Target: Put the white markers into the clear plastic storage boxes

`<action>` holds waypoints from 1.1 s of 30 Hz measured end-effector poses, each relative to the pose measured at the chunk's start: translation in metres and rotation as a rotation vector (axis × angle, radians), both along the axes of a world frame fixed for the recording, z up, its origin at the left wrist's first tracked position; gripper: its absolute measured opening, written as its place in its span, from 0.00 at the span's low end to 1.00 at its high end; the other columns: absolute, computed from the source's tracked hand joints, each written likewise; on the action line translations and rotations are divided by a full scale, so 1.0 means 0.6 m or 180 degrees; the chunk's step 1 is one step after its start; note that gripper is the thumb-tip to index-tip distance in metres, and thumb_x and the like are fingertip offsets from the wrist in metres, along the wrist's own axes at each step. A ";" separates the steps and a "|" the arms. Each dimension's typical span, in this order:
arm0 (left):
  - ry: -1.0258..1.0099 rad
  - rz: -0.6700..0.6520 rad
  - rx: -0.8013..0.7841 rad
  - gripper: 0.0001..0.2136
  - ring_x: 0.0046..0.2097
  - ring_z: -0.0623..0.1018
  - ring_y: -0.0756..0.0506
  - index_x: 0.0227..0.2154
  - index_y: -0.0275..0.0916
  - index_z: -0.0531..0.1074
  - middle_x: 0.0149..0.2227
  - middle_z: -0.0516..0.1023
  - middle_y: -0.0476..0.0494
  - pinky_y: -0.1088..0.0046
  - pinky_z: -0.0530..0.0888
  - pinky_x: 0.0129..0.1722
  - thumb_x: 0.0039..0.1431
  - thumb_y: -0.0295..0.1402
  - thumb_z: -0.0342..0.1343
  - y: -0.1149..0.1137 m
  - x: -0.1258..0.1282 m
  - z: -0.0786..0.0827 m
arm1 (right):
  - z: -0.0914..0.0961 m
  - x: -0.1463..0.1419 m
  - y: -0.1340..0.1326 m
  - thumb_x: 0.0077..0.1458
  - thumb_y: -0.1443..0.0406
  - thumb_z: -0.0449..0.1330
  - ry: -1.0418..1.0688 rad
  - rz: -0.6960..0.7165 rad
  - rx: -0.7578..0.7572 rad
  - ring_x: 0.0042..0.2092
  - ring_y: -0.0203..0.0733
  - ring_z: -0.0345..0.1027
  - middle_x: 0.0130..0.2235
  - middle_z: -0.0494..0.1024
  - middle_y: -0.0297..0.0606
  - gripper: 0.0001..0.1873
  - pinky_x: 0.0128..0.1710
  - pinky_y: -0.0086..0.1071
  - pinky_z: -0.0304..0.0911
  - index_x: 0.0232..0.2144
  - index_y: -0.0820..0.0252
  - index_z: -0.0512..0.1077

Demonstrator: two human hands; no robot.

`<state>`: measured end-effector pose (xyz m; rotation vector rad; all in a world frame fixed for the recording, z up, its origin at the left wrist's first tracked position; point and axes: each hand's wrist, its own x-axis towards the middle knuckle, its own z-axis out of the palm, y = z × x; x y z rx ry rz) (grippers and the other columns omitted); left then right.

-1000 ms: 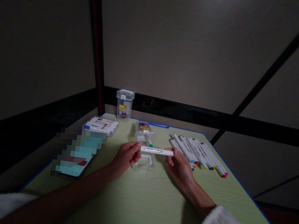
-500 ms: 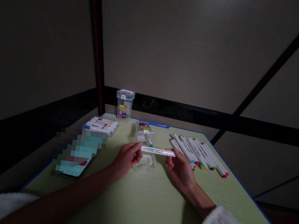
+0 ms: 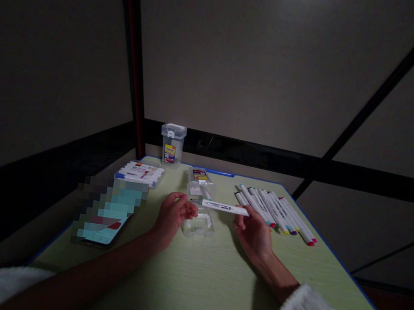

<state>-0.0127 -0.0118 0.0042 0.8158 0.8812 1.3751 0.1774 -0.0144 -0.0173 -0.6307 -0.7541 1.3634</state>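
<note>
Centrally held: one marker

At the frame's centre, the marker is pinched at its right end by the right hand. The left hand is held half-curled at the marker's other end; whether anything is gripped there cannot be told. More markers are spread on the worktop, right of centre.

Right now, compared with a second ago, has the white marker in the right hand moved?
Yes, slightly rightward: the white marker in the right hand sits farther from the tall clear container, which hasn't moved.
</note>
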 end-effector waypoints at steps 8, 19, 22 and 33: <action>0.0178 -0.0421 0.0283 0.10 0.19 0.72 0.50 0.24 0.36 0.61 0.18 0.73 0.48 0.77 0.65 0.21 0.46 0.38 0.54 -0.012 0.005 0.012 | 0.006 -0.006 -0.005 0.43 0.63 0.59 -0.0265 -0.0275 0.0001 0.17 0.27 0.49 0.15 0.65 0.29 0.08 0.17 0.24 0.50 0.23 0.62 0.73; 0.0047 -0.0722 0.0285 0.11 0.36 0.78 0.43 0.33 0.35 0.65 0.34 0.77 0.39 0.69 0.69 0.35 0.48 0.35 0.56 -0.015 0.005 0.012 | 0.009 -0.013 -0.015 0.41 0.60 0.62 -0.0794 -0.0223 -0.0025 0.17 0.28 0.50 0.21 0.75 0.36 0.11 0.16 0.25 0.43 0.25 0.63 0.72; -0.0035 -0.0734 0.0304 0.12 0.39 0.77 0.42 0.36 0.35 0.65 0.38 0.77 0.38 0.66 0.69 0.41 0.49 0.34 0.56 -0.015 0.005 0.012 | 0.009 -0.014 -0.016 0.41 0.60 0.63 -0.0823 -0.0197 -0.0029 0.17 0.27 0.50 0.22 0.75 0.36 0.11 0.16 0.25 0.43 0.26 0.63 0.71; -0.0168 -0.0893 0.0257 0.13 0.44 0.75 0.42 0.38 0.34 0.65 0.43 0.74 0.35 0.63 0.65 0.49 0.49 0.32 0.55 -0.019 0.007 0.006 | 0.016 -0.025 -0.022 0.41 0.58 0.63 -0.1156 -0.0123 -0.0029 0.17 0.27 0.50 0.22 0.75 0.36 0.13 0.15 0.24 0.43 0.27 0.62 0.72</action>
